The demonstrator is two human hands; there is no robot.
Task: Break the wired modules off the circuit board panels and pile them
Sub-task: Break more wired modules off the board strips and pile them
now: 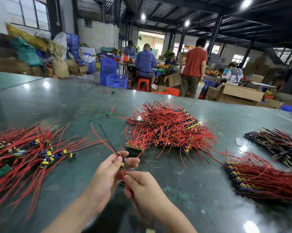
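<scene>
Small green wired module (pixel 123 163) upright mid-air, loose-module pile (pixel 29 153) left, wired panels (pixel 167 130) right.

Beyond the glossy green surface (pixel 41 106), blue crates (pixel 115 80), cardboard boxes (pixel 241 92) and a red stool (pixel 142 84) are seen, with seated and standing workers (pixel 194 68) gathered near them.
</scene>
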